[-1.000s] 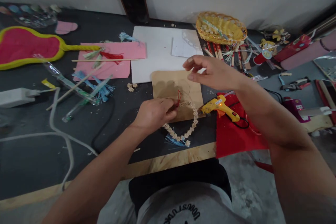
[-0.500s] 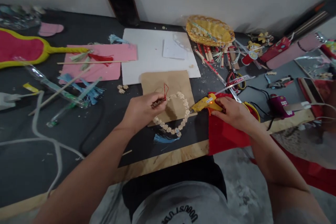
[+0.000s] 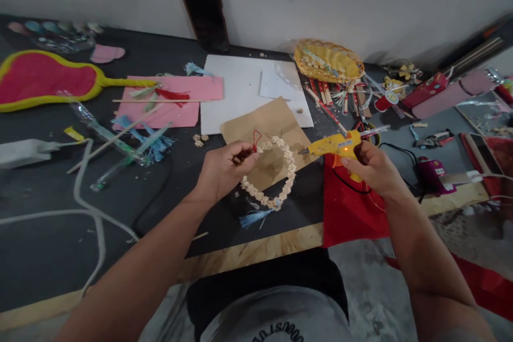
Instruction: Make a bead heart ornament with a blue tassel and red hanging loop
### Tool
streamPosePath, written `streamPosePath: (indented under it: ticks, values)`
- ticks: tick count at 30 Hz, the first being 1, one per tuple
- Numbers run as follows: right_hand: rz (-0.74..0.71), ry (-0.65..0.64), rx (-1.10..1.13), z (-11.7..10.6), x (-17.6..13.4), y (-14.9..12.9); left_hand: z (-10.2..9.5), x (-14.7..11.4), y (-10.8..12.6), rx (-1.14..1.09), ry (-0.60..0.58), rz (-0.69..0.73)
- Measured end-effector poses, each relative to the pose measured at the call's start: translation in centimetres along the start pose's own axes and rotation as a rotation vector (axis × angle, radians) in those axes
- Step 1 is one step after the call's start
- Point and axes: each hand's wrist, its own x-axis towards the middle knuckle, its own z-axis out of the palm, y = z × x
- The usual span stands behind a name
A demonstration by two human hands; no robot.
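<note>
Between the fingers of my left hand is the upper left part of a beaded ring, cream-coloured, with a red cord loop sticking up at the fingertips. A blue tassel trails from the ring's lower edge. My right hand is wrapped round a yellow glue gun, its small light glowing orange and its nozzle pointing left, apart from the ring. Underneath the ring is a brown paper sheet, its corner turned upward. A red cloth lies below the glue gun.
White board and pink sheets lie behind, with a wicker basket at the back. Pliers and a thread spool are to the right. Sticks, blue tassels and a white cable spread across the left.
The glue gun has lifted off the table and is now held up, away from the ring. The brown paper has turned askew. My left hand keeps its grip on the ring.
</note>
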Motion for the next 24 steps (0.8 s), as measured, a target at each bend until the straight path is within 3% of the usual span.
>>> streamPosePath:
  ticks: [2,5,12,17,24]
  values:
    - [0.057,-0.033,0.244,0.5,0.4,-0.6,0.1,0.0,0.0,-0.101,-0.015,-0.030]
    - [0.083,-0.085,0.408,1.4,0.9,-1.5,0.2,0.1,-0.1,-0.268,-0.056,-0.096]
    - [-0.155,-0.342,0.545,4.9,0.8,-1.8,0.1,0.3,0.4,-0.706,-0.100,-0.303]
    - [-0.343,-0.384,0.493,7.2,0.1,-1.3,-0.1,0.4,0.1,-0.950,-0.082,-0.485]
    - [-0.541,-0.344,0.228,7.6,-0.4,-1.2,0.9,0.1,-2.1,-1.124,-0.250,-0.548]
